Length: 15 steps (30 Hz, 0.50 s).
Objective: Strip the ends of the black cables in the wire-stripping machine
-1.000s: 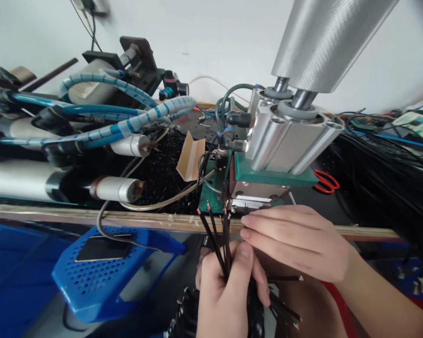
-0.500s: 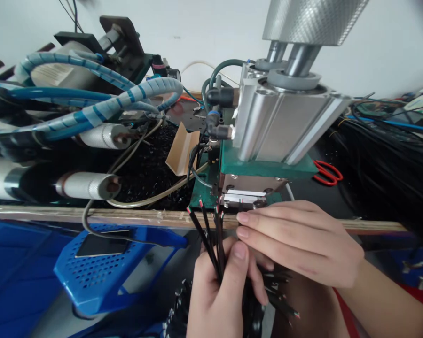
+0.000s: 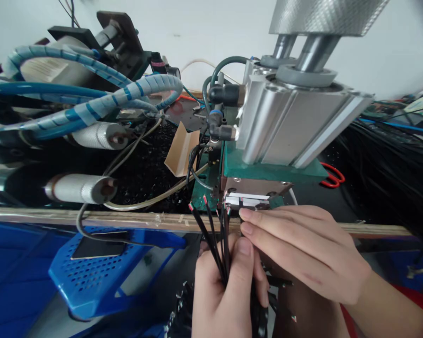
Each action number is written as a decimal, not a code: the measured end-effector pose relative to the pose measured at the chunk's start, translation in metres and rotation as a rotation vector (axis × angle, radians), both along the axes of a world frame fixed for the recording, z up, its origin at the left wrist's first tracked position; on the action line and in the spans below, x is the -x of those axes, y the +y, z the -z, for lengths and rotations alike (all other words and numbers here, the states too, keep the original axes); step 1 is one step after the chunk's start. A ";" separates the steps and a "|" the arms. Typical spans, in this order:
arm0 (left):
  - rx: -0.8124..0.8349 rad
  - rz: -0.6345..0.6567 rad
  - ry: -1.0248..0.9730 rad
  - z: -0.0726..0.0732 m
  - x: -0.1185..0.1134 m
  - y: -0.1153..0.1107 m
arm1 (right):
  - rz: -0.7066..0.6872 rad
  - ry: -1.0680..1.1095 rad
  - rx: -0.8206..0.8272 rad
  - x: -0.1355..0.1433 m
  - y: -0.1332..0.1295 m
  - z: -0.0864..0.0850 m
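My left hand (image 3: 229, 291) is closed round a bundle of thin black cables (image 3: 205, 230). Their cut ends fan upward, showing small red and white wire tips. Beside it, my right hand (image 3: 303, 251) pinches one black cable (image 3: 241, 203) between its fingertips and the thumb, which is mostly hidden. That cable's end points into the narrow gap between two white-edged jaws (image 3: 248, 197) of a pneumatic press (image 3: 285, 126). More black cables (image 3: 280, 281) hang below and behind my hands.
A wooden bench edge (image 3: 144, 217) runs across in front. Left are cylinders with blue-wrapped hoses (image 3: 102, 105) and a folded cardboard piece (image 3: 182, 150). Red-handled scissors (image 3: 333, 176) lie behind the press, near a heap of black cables (image 3: 391, 159). A blue stool (image 3: 88, 277) holds a dark flat object (image 3: 98, 246).
The view has shifted slightly. My right hand has brought the single cable's end a little further into the gap between the jaws. My left hand keeps its hold on the bundle.
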<state>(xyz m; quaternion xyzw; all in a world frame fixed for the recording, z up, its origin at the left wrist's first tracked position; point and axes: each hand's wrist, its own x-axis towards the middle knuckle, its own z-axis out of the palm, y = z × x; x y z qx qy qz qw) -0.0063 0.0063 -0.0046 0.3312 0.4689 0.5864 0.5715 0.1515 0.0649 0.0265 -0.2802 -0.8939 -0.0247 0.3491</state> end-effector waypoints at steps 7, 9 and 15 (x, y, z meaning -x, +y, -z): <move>-0.002 0.000 -0.029 -0.004 -0.001 0.001 | -0.074 -0.038 -0.072 -0.004 0.007 0.000; -0.011 0.024 -0.030 -0.003 0.002 0.002 | -0.078 -0.050 -0.072 -0.004 0.009 -0.002; 0.000 0.019 -0.067 -0.006 0.003 0.007 | -0.052 -0.047 -0.068 -0.002 0.009 0.001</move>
